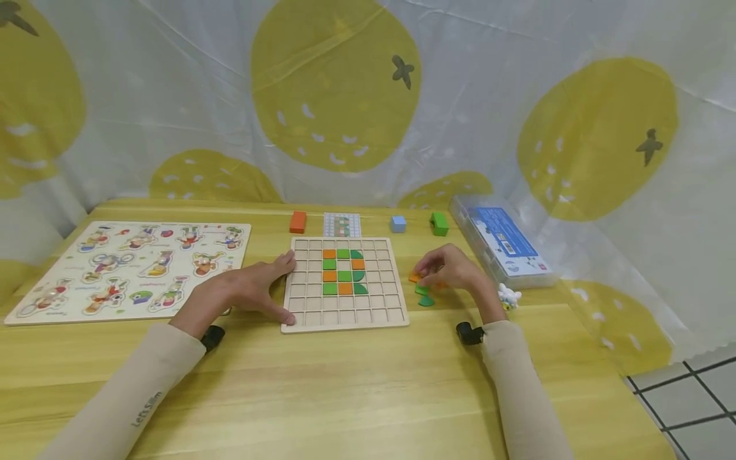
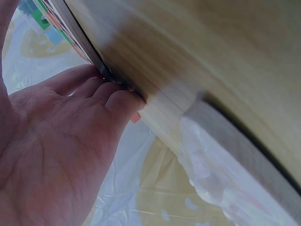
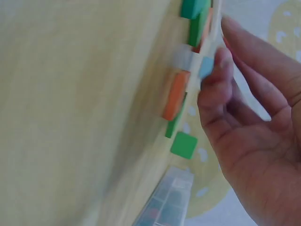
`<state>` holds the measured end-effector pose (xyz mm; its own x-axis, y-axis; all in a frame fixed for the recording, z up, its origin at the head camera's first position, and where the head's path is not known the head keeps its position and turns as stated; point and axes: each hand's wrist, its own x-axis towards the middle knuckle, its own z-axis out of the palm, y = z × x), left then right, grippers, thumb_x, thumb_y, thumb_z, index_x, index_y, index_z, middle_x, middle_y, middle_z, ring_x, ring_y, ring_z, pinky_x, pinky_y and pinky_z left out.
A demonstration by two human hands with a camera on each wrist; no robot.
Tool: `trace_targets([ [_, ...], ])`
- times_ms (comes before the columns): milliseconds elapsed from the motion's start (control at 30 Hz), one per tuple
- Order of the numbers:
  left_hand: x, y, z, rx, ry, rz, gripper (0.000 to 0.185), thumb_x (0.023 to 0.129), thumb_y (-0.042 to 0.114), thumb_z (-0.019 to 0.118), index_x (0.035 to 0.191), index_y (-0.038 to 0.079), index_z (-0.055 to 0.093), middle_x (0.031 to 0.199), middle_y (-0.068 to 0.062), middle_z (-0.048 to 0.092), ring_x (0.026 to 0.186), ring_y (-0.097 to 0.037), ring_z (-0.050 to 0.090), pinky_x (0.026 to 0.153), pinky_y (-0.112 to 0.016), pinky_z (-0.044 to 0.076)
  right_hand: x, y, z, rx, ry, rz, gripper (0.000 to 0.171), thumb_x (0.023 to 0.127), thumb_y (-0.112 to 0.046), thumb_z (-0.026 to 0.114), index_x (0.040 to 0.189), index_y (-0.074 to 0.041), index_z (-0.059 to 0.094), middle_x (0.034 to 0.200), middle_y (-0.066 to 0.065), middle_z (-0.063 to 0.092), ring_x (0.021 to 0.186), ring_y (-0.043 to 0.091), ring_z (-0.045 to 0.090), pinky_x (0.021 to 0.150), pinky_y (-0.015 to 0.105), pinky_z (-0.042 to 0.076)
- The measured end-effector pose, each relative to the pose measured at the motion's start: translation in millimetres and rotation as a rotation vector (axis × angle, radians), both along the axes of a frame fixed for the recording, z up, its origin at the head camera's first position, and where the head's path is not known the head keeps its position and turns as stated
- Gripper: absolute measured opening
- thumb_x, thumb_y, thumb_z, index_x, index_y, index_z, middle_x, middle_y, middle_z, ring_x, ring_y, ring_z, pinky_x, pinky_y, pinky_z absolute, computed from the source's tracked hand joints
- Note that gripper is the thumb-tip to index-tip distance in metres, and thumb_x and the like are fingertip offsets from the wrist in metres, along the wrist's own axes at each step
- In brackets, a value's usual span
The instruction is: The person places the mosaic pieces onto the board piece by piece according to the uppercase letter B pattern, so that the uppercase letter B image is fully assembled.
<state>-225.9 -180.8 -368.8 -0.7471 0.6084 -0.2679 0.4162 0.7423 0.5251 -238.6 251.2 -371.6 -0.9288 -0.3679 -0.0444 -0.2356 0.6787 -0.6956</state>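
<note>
Wooden counter [image 1: 356, 383] carries everything; draped cloth with yellow fruit print hangs behind it.

Picture puzzle board [image 1: 132, 268] lies flat near the counter's left edge. Grid board [image 1: 345, 310] lies flat at the counter's middle, with orange and green tiles [image 1: 344, 271] seated in its central cells. Clear plastic box [image 1: 506, 246] with a blue label lies near the right edge, angled toward the back.

Left hand [image 1: 244, 291] rests flat against the grid board's left edge, fingers straight and spread, thumb at the front left corner, index tip at the upper left side. Left wrist view shows the fingertips [image 2: 120, 94] touching the board's edge. It holds nothing.

Right hand [image 1: 451, 268] sits just right of the grid board, fingers curled down over a small heap of loose pieces [image 1: 424, 295], orange and green. Fingertips touch the orange piece [image 1: 414, 278]; cannot tell whether it is pinched or only touched.

Along the back edge: orange block [image 1: 298, 222], pattern card [image 1: 342, 225], blue cube [image 1: 398, 223], green block [image 1: 439, 223], well apart from both hands. Small white toy [image 1: 508, 296] sits by the box's front end.
</note>
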Motion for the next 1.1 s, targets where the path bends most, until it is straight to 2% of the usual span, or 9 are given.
trace_targets([
  [133,1.4,1.5,0.6,0.002,-0.004,0.0,0.127,0.082,0.053,0.093,0.17,-0.003,0.021,0.178,-0.027,0.006,0.161,-0.051,0.017,0.126,-0.067,0.025,-1.6,-1.4,-3.7,0.067,0.005,-0.063,0.021,0.089,-0.001,0.087,0.108,0.006,0.082,0.097,0.016,0.079,0.086,0.021,0.071,0.075,0.027,0.056],
  [233,2.0,3.0,0.7,-0.005,-0.005,0.001,0.126,0.082,0.054,0.093,0.17,-0.003,0.022,0.178,-0.027,0.006,0.162,-0.051,0.017,0.126,-0.066,0.025,-2.9,-3.9,-6.7,0.094,-0.016,-0.082,0.018,0.09,-0.004,0.087,0.105,0.005,0.082,0.095,0.014,0.079,0.084,0.019,0.069,0.074,0.029,0.056],
  [400,2.0,3.4,0.5,-0.015,0.0,0.003,0.125,0.083,0.054,0.092,0.17,-0.002,0.022,0.178,-0.026,0.006,0.162,-0.05,0.017,0.126,-0.066,0.026,-4.1,-10.6,-6.3,0.12,-0.054,-0.09,0.015,0.089,-0.007,0.089,0.099,0.002,0.082,0.088,0.008,0.076,0.079,0.016,0.064,0.071,0.028,0.052],
  [567,2.6,2.0,1.5,-0.025,0.006,0.013,0.125,0.082,0.056,0.091,0.171,0.0,0.022,0.179,-0.024,0.006,0.161,-0.051,0.018,0.125,-0.067,0.027,-4.3,-15.3,-3.3,0.123,-0.075,-0.073,0.016,0.09,-0.006,0.089,0.099,0.003,0.08,0.087,0.008,0.074,0.079,0.016,0.062,0.072,0.029,0.052],
  [800,2.1,1.8,0.6,-0.025,0.007,0.011,0.125,0.083,0.056,0.091,0.171,0.0,0.022,0.179,-0.025,0.006,0.162,-0.051,0.018,0.125,-0.067,0.027,-5.9,-15.4,-1.8,0.131,-0.025,-0.046,0.017,0.088,-0.005,0.09,0.095,0.003,0.077,0.086,0.009,0.075,0.078,0.017,0.067,0.071,0.03,0.054],
  [933,1.7,2.4,0.2,-0.021,0.003,0.011,0.125,0.083,0.056,0.091,0.171,0.0,0.022,0.179,-0.025,0.005,0.162,-0.05,0.018,0.125,-0.067,0.026,-4.0,-17.2,3.7,0.106,0.034,-0.047,0.012,0.089,-0.003,0.088,0.094,0.002,0.078,0.087,0.011,0.078,0.081,0.022,0.073,0.075,0.032,0.058],
  [1100,2.3,2.9,1.6,-0.028,-0.002,0.016,0.126,0.082,0.055,0.092,0.171,0.0,0.022,0.179,-0.024,0.004,0.162,-0.05,0.018,0.125,-0.067,0.026,1.7,-41.8,13.1,0.031,0.072,0.01,0.005,0.093,-0.002,0.084,0.095,0.001,0.081,0.089,0.01,0.08,0.081,0.023,0.075,0.078,0.033,0.06],
])
